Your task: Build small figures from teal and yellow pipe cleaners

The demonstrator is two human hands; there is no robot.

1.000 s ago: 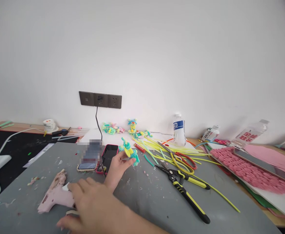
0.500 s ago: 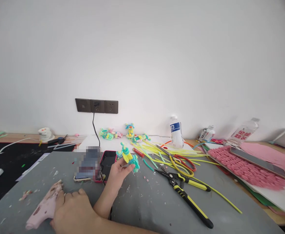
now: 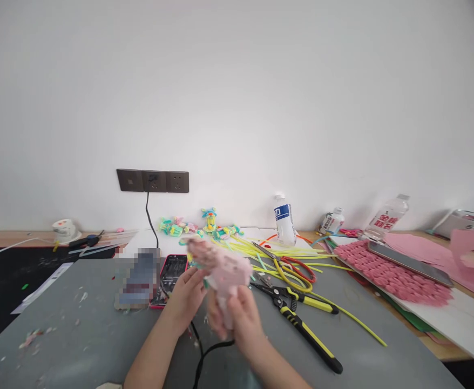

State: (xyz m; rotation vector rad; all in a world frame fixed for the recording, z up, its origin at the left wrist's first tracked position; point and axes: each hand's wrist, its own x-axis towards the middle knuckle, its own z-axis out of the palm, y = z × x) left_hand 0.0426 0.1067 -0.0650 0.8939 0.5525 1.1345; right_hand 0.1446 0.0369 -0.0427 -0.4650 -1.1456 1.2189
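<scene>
The right hand (image 3: 239, 317) is wrapped round a pink glue gun (image 3: 228, 269); the left hand (image 3: 186, 294) slants forward beside it, fingers bent, though I cannot tell what they hold.

The camera is worn on the person's head and looks forward and down from the near side of the desk (image 3: 443, 348), close behind the left hand (image 3: 186, 294) and the right hand (image 3: 241, 313), which show low in the middle. It takes in the desk from side to side; past the far edge, the wall (image 3: 237, 108) stands almost square-on and fills the upper half.
</scene>
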